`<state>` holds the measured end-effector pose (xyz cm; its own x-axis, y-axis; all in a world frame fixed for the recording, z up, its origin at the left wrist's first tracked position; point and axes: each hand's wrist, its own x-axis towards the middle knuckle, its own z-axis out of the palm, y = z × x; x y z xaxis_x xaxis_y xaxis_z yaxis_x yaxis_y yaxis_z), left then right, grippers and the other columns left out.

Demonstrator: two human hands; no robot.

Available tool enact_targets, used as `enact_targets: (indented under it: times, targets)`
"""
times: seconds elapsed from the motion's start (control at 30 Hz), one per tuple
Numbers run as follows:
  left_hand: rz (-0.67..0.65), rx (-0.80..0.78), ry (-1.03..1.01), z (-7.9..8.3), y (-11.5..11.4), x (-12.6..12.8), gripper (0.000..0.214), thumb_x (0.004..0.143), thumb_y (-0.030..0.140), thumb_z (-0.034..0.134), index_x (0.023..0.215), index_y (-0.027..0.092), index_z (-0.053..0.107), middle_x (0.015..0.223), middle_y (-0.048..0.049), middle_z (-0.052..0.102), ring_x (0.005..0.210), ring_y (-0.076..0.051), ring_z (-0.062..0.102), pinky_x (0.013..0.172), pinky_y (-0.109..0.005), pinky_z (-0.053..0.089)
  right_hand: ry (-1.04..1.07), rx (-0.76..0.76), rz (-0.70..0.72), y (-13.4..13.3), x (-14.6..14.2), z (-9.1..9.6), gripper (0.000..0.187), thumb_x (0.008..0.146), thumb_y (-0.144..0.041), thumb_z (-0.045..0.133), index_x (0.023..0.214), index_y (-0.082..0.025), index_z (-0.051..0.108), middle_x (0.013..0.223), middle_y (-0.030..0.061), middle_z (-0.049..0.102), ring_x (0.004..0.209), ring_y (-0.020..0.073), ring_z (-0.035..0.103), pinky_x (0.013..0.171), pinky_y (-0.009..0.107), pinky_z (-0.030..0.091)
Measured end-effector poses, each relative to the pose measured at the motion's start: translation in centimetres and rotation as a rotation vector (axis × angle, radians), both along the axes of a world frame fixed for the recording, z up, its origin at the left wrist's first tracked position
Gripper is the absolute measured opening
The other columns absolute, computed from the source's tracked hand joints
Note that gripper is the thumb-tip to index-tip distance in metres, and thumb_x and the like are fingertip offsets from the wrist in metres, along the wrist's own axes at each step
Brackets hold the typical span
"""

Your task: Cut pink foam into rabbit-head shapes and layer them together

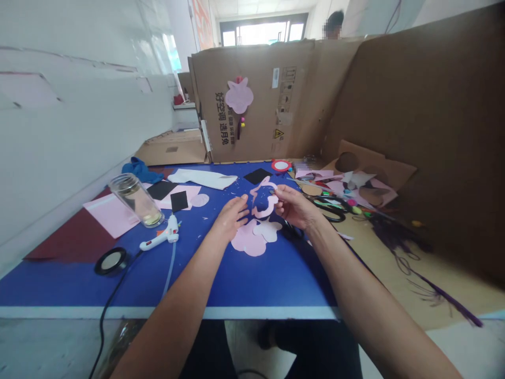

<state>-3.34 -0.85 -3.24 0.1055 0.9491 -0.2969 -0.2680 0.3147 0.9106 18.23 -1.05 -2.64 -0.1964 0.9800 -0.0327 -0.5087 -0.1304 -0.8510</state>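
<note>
My right hand (292, 206) pinches a thin, curved strip of pink paper (263, 211), a scalloped outline with an open middle, held above the table. My left hand (232, 217) is beside the strip's left side, fingers stretched out and apart, with no clear grip on it. Just below both hands, a pink scalloped paper shape (248, 241) lies flat on the blue table. A smaller white scalloped piece (269, 230) overlaps its right side. Black-handled scissors (330, 209) rest to the right of my right hand.
On the left are a white glue gun (161, 237) with its cord, a glass jar (138, 202), a black tape roll (111, 261) and pink sheets (112, 215). Cardboard walls (300, 95) stand behind and right. Paper scraps (359, 184) and a purple tassel (450, 297) lie right.
</note>
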Motion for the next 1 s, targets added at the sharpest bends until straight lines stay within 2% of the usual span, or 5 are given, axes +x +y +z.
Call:
enact_targets:
  times: [0.1, 0.3, 0.53, 0.7, 1.0]
  targets:
    - [-0.121, -0.12, -0.194, 0.2, 1.1, -0.2, 0.029, 0.093, 0.042, 0.074, 0.112, 0.02, 0.069, 0.125, -0.017, 0.075, 0.098, -0.025, 0.077, 0.08, -0.036, 0.06, -0.095, 0.016, 0.021, 0.0, -0.6, -0.5, 0.042, 0.064, -0.036, 0.1, 0.085, -0.021, 0.067, 0.067, -0.0064, 0.06, 0.053, 0.0065, 0.052, 0.047, 0.016, 0.043]
    - [-0.011, -0.015, -0.269, -0.9, 2.3, -0.6, 0.007, 0.091, 0.007, 0.066, 0.092, 0.014, 0.067, 0.094, -0.0143, 0.08, 0.072, -0.019, 0.077, 0.062, -0.025, 0.057, -0.381, 0.07, -0.006, 0.3, 0.3, -1.1, 0.037, 0.075, -0.051, 0.089, 0.089, -0.022, 0.069, 0.079, -0.0007, 0.07, 0.059, 0.0102, 0.056, 0.053, 0.021, 0.046]
    - [0.198, -0.001, -0.416, -1.0, 4.5, -2.5, 0.012, 0.092, 0.005, 0.064, 0.098, 0.013, 0.069, 0.09, -0.0124, 0.08, 0.077, -0.019, 0.078, 0.079, -0.028, 0.062, -1.331, 0.28, -0.069, 1.0, 2.1, -2.6, 0.016, 0.086, -0.029, 0.071, 0.098, -0.021, 0.077, 0.081, 0.0015, 0.074, 0.069, 0.0171, 0.063, 0.064, 0.028, 0.044]
    - [0.139, 0.03, -0.449, -1.5, 4.9, -2.5, 0.016, 0.09, 0.006, 0.067, 0.103, 0.015, 0.07, 0.093, -0.0114, 0.081, 0.081, -0.019, 0.079, 0.085, -0.029, 0.062, -1.44, 0.285, 0.053, 0.9, 1.8, -2.7, 0.018, 0.084, -0.024, 0.072, 0.1, -0.022, 0.079, 0.079, -0.0001, 0.074, 0.069, 0.0163, 0.063, 0.063, 0.027, 0.041]
    - [0.097, 0.023, -0.425, -1.1, 4.0, -1.8, 0.01, 0.091, 0.007, 0.066, 0.095, 0.016, 0.066, 0.094, -0.0125, 0.081, 0.077, -0.019, 0.079, 0.069, -0.025, 0.06, -1.428, 0.253, 0.107, 0.6, 1.0, -2.3, 0.005, 0.081, -0.025, 0.072, 0.082, -0.021, 0.074, 0.075, 0.0004, 0.074, 0.068, 0.0161, 0.064, 0.059, 0.025, 0.042]
